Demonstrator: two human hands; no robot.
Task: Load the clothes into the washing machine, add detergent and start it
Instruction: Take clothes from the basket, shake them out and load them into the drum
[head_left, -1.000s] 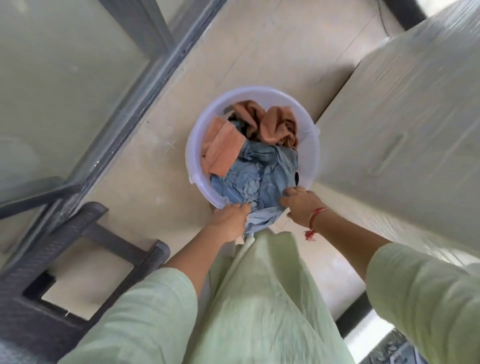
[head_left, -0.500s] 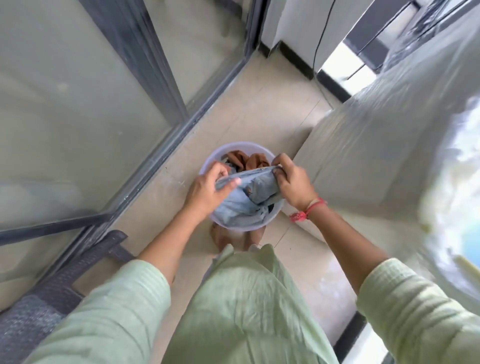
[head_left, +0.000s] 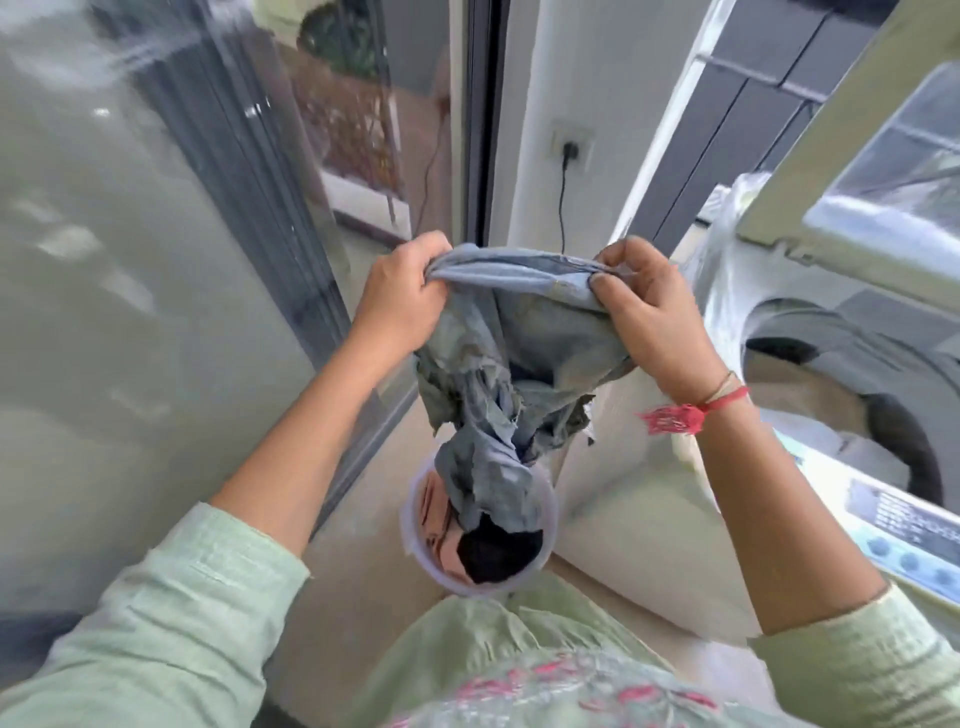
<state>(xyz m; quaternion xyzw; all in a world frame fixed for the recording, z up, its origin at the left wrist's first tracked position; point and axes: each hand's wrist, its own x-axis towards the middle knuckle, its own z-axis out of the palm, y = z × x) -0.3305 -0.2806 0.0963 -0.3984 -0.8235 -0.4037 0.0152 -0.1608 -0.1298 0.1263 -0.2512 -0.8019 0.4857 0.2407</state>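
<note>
— What do we have nearest to us?

— Our pale green tunic (head_left: 498, 649) at the bottom edge, and both green sleeves with the forearms bare and raised in front.

— And the hands?

— Our left hand (head_left: 400, 299) has its fingers curled round one end of the blue garment's (head_left: 519, 332) top edge. Our right hand (head_left: 654, 317) pinches the other end between thumb and curled fingers. A red thread (head_left: 675, 415) is tied at the right wrist.

— So where is the garment?

— We hold it up in the air, stretched between the two hands. The rest hangs down twisted and crumpled, and its lower end reaches to the bucket (head_left: 408, 525). We cannot tell if it touches what lies inside.

— What is in the bucket?

— We see a dark piece of clothing (head_left: 498, 553) and a peach cloth (head_left: 436, 514). The bucket stands on the floor, just beside the washing machine (head_left: 649, 519).

— And the machine?

— It is at our right, its lid (head_left: 857, 171) raised and the drum opening (head_left: 810, 395) showing. The control panel (head_left: 904, 525) with blue buttons lies along its near edge.

— Farther off?

— A glass door (head_left: 130, 312) runs along our left. Beyond the hands we see a wall socket (head_left: 571, 148) with a dark cord hanging from it.
</note>
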